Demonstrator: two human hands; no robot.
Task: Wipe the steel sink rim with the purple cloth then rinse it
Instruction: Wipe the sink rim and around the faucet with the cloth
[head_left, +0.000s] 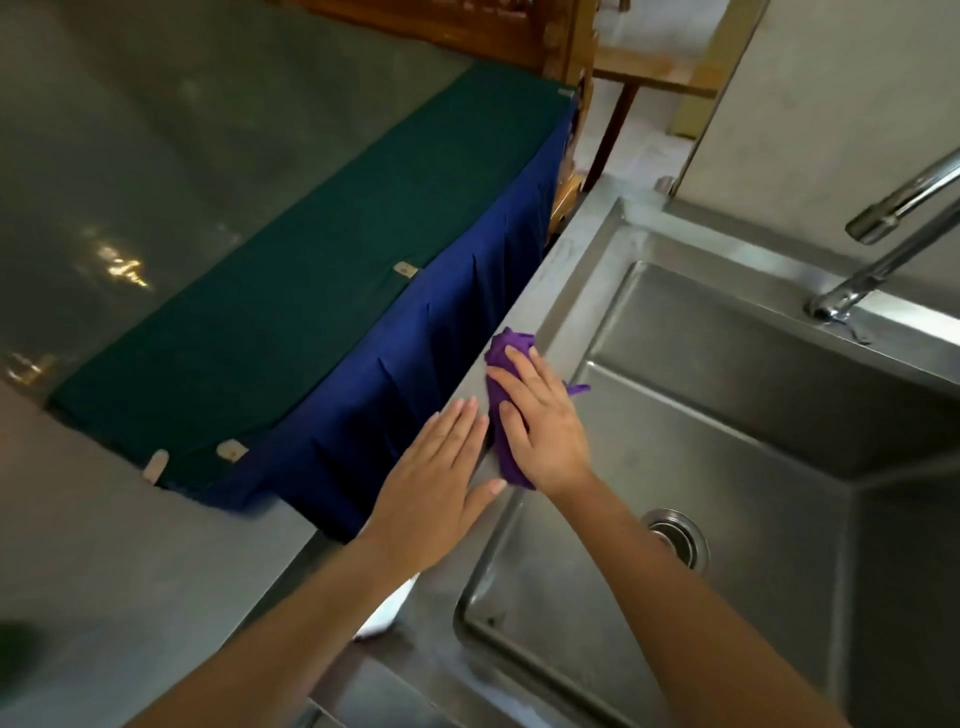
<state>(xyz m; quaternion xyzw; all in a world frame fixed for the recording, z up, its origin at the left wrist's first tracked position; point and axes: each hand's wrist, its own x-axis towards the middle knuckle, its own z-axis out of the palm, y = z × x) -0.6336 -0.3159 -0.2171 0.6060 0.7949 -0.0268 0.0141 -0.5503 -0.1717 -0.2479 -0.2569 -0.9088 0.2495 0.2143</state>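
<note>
The right hand (545, 431) lies on top of a bunched purple cloth (508, 349) and presses it onto the flat steel sink rim (551, 291). Its fingers and thumb curve over the wad and hold it. Purple folds stick out past the fingertips, a small tail pokes out on the basin side of the hand, and another end shows below the wrist.

Just beside it, on the outer side, the left hand (436, 478) rests flat on the same rim, its 4 fingers straight and close together and the thumb spread toward the cloth. It holds nothing, and its fingertips lie right alongside the purple wad.

To the right of both hands drops the deep steel basin, with a round metal drain (678, 538) below the right forearm. Well beyond the right hand, a chrome tap (904, 202) arches over the far rim.

To the left of the left hand a dark blue pleated cloth (415, 364) hangs down beside the sink, and past it spreads a dark green cloth (291, 291). Carved wooden furniture (467, 31) stands farther off.
</note>
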